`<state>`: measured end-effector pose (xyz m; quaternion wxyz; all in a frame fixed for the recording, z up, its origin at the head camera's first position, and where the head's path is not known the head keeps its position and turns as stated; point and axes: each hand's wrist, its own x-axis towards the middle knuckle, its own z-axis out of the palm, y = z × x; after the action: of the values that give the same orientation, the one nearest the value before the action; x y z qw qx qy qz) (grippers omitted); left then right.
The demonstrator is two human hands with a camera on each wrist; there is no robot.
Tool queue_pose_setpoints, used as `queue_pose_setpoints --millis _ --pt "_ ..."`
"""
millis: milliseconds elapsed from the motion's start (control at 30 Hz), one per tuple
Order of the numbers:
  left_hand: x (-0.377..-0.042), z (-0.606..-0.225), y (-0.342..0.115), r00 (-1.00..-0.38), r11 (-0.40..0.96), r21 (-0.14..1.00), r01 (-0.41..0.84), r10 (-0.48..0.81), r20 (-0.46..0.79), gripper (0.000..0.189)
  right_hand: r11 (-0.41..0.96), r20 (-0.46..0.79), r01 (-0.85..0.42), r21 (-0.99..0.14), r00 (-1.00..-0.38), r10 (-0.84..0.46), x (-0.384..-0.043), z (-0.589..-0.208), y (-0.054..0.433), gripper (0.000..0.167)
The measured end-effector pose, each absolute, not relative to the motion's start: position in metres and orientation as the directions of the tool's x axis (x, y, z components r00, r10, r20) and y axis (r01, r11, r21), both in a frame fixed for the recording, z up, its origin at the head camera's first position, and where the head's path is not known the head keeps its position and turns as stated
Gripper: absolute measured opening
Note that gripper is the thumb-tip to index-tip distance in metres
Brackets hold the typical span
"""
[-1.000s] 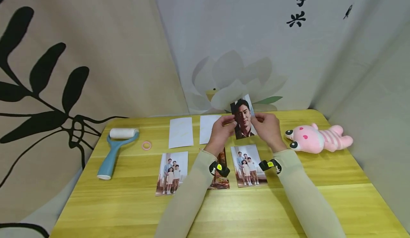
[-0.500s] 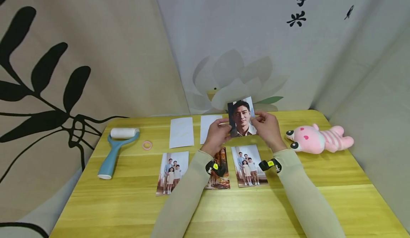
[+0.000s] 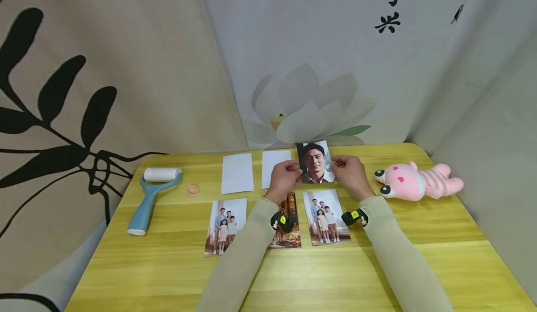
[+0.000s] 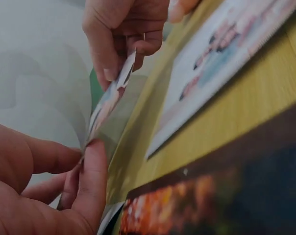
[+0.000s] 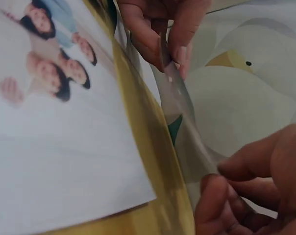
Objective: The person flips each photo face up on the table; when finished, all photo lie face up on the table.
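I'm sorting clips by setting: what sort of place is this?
Probably a curtained indoor workspace: family photos and a lint roller lie on a wood-grain table, with printed drapes hanging behind.

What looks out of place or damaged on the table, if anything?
Nothing visible looks spilled or damaged. Only the pink toy, lying right of the held photo, seems slightly out of place: a lone soft toy amid photo work.

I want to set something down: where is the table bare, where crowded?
Bare: front right, between the plush toy and right sleeve; front left, nearer than the roller, beside the left sleeve. Crowded: the middle, where photos and white cards lie near the left hand and right hand.
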<state>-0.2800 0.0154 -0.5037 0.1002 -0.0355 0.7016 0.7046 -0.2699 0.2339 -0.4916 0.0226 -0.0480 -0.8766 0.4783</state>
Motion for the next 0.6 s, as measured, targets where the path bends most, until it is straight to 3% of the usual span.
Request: queue_pose_setpoints --millis 367,600 --pt "-0.275 -0.502 0.013 -0.987 0.298 0.948 -0.110 0.082 -0.140 0.041 0.558 -0.099 0.139 -0.818 -0.990 0.101 -0.275 -0.502 0.232 0.038" --pt "-0.271 -0.499 0.011 -0.988 0.377 0.921 -0.097 0.078 -0.136 0.039 0.554 -0.150 0.188 -0.811 -0.982 0.114 -0.272 -0.501 0.230 0.037"
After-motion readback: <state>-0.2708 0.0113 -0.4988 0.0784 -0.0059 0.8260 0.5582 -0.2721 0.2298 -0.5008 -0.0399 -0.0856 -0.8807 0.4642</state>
